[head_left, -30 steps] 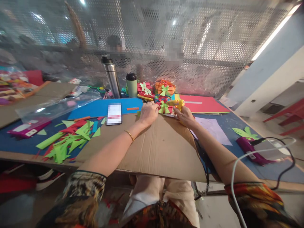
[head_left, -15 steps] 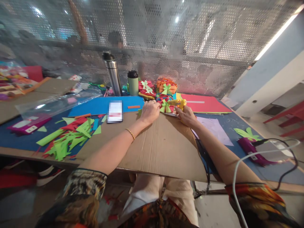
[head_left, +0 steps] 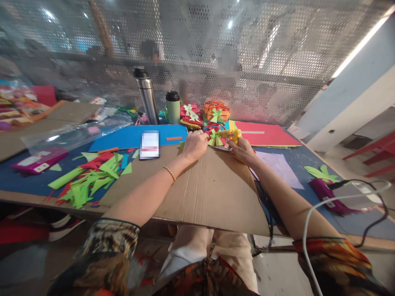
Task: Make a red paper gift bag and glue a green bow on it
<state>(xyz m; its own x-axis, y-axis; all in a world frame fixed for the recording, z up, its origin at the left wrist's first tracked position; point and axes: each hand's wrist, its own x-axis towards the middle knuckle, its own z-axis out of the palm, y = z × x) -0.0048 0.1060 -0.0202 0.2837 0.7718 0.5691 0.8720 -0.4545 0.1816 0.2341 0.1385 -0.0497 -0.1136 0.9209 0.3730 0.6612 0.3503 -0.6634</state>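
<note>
My right hand (head_left: 243,150) is wrapped round a yellow glue gun (head_left: 231,134), whose nozzle points left. That nozzle reaches a green paper bow (head_left: 215,136) on a small red paper piece. My left hand (head_left: 196,144) is closed, thumb and fingers pinching the left edge of this red piece. Both hands are over the far edge of a brown cardboard sheet (head_left: 212,189). Just beyond them sit more bow-topped paper pieces, one orange (head_left: 220,107) and one red (head_left: 189,110). What lies under my left fingers is hidden.
A phone (head_left: 149,144) lies left of my hands, near blue card (head_left: 123,135) and green paper scraps (head_left: 89,181). A steel flask (head_left: 147,96) and a green tumbler (head_left: 173,109) stand behind. Red card (head_left: 271,133), purple paper (head_left: 277,168) and a white cable (head_left: 308,222) are on the right.
</note>
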